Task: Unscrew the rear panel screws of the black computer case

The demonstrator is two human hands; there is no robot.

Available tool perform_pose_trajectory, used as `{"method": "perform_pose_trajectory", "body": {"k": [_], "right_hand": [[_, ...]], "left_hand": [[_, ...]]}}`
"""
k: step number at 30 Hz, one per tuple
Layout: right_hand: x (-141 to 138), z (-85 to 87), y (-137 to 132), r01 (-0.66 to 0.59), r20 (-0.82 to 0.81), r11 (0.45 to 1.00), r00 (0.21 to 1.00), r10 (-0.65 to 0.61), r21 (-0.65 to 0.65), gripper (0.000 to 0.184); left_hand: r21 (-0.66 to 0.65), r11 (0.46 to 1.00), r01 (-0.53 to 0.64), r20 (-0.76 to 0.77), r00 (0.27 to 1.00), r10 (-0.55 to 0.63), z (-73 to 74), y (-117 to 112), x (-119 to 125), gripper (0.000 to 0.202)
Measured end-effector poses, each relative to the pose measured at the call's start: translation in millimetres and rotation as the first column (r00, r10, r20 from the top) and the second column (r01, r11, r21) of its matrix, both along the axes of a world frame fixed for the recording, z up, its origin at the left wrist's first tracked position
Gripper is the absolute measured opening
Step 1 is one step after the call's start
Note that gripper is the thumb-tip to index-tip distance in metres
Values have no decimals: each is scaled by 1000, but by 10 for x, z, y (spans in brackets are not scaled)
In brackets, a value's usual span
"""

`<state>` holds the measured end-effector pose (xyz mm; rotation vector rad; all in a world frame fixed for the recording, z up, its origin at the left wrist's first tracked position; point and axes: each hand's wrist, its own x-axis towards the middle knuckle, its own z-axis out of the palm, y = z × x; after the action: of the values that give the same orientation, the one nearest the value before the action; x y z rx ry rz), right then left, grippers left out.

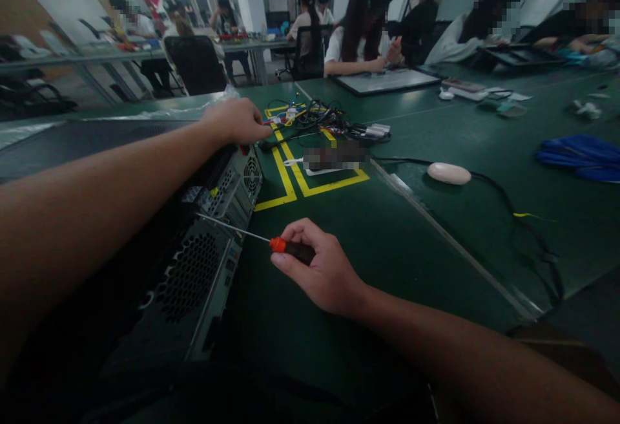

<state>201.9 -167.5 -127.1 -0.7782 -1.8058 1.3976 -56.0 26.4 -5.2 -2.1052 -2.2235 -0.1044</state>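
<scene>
Right fingers (305, 227) around screwdriver (278, 244), long axis leftward, tip (199, 216) toward computer case (191, 275).

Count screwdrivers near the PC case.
1: the orange-and-black screwdriver in the right hand, its tip at the rear of the computer case. Others could be hidden in the cable pile or behind the case.

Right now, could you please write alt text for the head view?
The right hand holds a screwdriver at the back of a computer case, the left hand near the case's far end; tangled cables lie beyond on a green table.
</scene>
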Motion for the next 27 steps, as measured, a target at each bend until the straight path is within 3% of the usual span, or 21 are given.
{"method": "perform_pose_trajectory", "body": {"k": [19,27], "right_hand": [[6,31,7,15,-18,1000,1000,-15,-11,22],[3,28,-3,16,20,999,1000,-16,40,21]], "left_hand": [[-7,1000,3,-7,1000,-3,1,3,-5,70],[3,1000,-14,-17,1000,14,5,-21,24,68]]}}
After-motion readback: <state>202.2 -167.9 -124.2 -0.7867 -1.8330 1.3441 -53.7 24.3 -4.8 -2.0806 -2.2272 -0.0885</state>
